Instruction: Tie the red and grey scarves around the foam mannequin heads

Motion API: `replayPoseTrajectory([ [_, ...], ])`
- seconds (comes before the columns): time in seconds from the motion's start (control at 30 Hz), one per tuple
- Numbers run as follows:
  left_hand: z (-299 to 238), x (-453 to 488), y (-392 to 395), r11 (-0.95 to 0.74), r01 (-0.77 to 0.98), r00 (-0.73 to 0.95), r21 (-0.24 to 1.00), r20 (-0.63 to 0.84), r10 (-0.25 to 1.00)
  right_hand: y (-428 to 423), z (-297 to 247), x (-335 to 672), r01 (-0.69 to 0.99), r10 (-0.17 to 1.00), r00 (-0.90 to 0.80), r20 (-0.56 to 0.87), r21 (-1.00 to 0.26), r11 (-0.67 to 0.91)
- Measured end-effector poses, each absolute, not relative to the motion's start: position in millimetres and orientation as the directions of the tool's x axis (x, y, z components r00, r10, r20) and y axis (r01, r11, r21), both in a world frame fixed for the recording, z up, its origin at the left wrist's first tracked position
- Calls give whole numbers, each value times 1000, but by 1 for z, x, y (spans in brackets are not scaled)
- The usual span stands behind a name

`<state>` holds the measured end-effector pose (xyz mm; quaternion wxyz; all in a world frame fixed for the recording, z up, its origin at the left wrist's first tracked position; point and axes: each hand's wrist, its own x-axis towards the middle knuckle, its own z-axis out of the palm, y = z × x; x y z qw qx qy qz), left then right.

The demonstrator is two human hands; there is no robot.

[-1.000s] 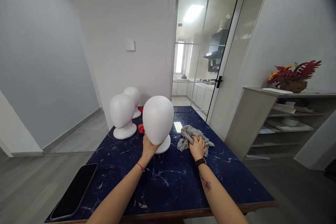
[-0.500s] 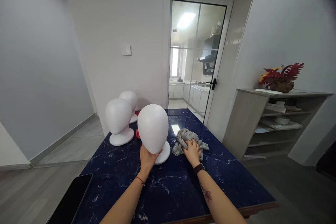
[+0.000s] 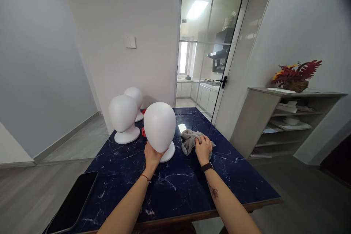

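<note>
A white foam mannequin head (image 3: 159, 126) stands upright on its round base, nearest to me of the heads on the dark blue marbled table (image 3: 175, 190). My left hand (image 3: 153, 155) is closed around its neck, under the chin, with some fingers hidden behind it. To the right, my right hand (image 3: 203, 149) grips a crumpled grey cloth (image 3: 189, 141) that rests on the table. Its fingers are curled into the fabric.
Two more white mannequin heads, one in front (image 3: 123, 114) and one behind (image 3: 134, 97), stand at the table's left. Small red items (image 3: 143, 132) show behind the near head. A black phone (image 3: 72, 203) lies at the left edge. Beyond are a glass door (image 3: 205, 44) and a shelf unit (image 3: 257, 120).
My right hand has closed more tightly on the grey cloth, bunching it together. My left hand keeps its hold on the mannequin head. The view has tilted slightly.
</note>
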<state>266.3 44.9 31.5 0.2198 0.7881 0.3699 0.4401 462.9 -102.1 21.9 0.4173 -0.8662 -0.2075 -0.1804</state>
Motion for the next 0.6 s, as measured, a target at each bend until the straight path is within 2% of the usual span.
replayPoseTrajectory([
  [0.07, 32, 265, 44, -632, 405, 341, 661, 532, 775, -105, 25, 464, 508, 139, 835, 533, -647, -569],
  [0.23, 32, 267, 42, -597, 425, 329, 680, 499, 802, -117, 32, 475, 439, 26, 862, 506, -721, -537],
  [0.43, 35, 269, 45, -525, 388, 292, 758, 439, 850, -119, 30, 485, 502, 85, 862, 499, -824, -261],
  [0.57, 24, 241, 5, -314, 348, 90, 883, 301, 949, -124, 44, 466, 528, 86, 849, 521, -832, -173],
  [0.6, 20, 235, -13, -319, 297, 102, 900, 302, 948, -127, 51, 457, 545, 95, 838, 537, -827, -137],
])
